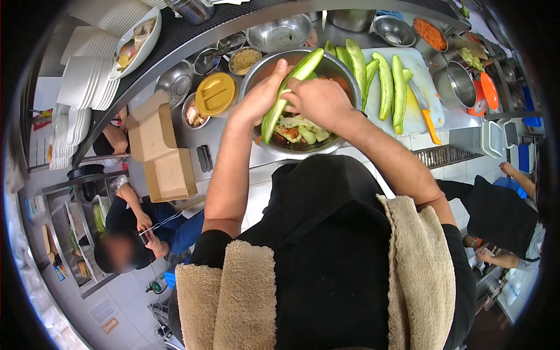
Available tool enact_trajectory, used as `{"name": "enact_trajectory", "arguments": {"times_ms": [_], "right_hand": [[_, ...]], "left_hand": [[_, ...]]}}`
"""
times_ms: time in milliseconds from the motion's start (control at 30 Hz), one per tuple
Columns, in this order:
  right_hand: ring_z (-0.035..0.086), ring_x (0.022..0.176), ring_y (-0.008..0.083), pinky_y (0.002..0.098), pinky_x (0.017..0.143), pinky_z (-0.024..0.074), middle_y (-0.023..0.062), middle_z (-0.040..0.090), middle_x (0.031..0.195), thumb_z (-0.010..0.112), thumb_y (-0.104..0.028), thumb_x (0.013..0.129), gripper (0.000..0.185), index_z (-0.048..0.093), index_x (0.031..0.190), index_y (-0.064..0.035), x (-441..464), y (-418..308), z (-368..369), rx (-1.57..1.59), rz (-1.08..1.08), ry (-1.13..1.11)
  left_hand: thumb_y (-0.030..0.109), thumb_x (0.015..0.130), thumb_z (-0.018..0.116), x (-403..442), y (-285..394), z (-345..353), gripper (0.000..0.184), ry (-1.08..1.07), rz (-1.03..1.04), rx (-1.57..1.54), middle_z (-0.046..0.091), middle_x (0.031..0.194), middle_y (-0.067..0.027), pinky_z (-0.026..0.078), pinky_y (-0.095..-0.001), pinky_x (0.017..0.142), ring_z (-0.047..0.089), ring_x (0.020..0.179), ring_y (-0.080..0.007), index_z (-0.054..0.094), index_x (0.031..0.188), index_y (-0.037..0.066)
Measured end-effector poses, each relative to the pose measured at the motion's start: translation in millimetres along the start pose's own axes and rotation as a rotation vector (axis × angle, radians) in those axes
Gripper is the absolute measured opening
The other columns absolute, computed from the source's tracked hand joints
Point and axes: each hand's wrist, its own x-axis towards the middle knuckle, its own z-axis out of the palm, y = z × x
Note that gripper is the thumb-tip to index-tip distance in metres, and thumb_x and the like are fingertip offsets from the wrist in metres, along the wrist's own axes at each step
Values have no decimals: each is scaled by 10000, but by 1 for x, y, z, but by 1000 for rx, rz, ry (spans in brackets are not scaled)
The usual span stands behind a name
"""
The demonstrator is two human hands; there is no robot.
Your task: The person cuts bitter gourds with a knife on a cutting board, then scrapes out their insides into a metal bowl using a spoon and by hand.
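Note:
A split length of cucumber (273, 121) is held slantwise over a large metal mixing bowl (245, 79). My left hand (262, 96) is wrapped around it from the left, thumb pointing up. From the right, my right hand (319, 100) closes on the same piece, its fingertips pressed against it and partly hidden. Below my hands, the bowl contains chopped lettuce (303, 129) with orange and brown bits. More long cucumber pieces (385, 87) lie to the right on a white cutting board (430, 70), where an orange-handled knife (430, 125) rests.
Left of the bowl are a yellow lid (216, 94), small metal bowls (174, 81), an open cardboard box (169, 169) and stacked white plates (84, 81). Shredded carrot (430, 34) and a metal pot (455, 84) stand at right. Other people (137, 227) are on both sides.

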Motion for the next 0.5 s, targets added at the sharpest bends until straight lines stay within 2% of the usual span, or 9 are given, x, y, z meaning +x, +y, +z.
{"name": "enact_trajectory", "arguments": {"times_ms": [33,100,133,167,267,433,500], "right_hand": [[733,785,409,545,714,577,197,732,805,605,-379,1038,334,654,1131,-61,3,2,-4,-7,61,11],[733,785,413,551,706,574,213,728,801,583,-381,1055,344,645,1108,-47,9,6,-12,-15,192,37],[734,785,417,553,703,574,220,726,800,572,-380,1062,351,639,1094,-37,11,8,-12,-10,191,57],[734,785,420,555,700,574,227,725,799,560,-379,1068,359,632,1079,-28,10,10,-10,-5,191,72],[742,790,420,540,700,583,229,731,813,528,-327,1081,345,618,1054,4,5,8,-2,-4,175,79],[756,839,402,512,741,591,225,746,865,546,-231,1050,257,620,1059,15,-2,-5,-12,-31,157,-10],[756,848,406,515,749,591,235,747,874,563,-236,1032,270,621,1065,25,-3,-4,-11,-35,123,-44]], "left_hand": [[603,1105,421,-11,9,2,779,-55,-51,-133,657,1341,-193,602,-406,977,692,1184,-255,379,1605,7],[531,1120,441,-27,8,-5,750,-143,49,-105,578,1454,-189,556,-425,1059,630,1292,-267,321,1624,-13],[494,1128,452,-33,5,-6,740,-192,93,-89,538,1510,-187,533,-434,1100,600,1346,-273,292,1633,-23],[411,1134,480,-35,-5,1,682,-129,142,-196,509,1541,-179,504,-439,1137,566,1383,-279,301,1628,-25],[374,1136,488,-29,-21,21,668,1,252,-412,503,1552,-176,486,-436,1160,567,1384,-276,290,1631,-29],[231,1141,476,-40,-22,31,571,55,219,-414,498,1567,-192,433,-430,1218,525,1434,-270,319,1619,-38],[232,1141,477,-39,-24,29,555,46,228,-433,523,1545,-186,449,-415,1198,545,1411,-261,350,1608,-38]]}}
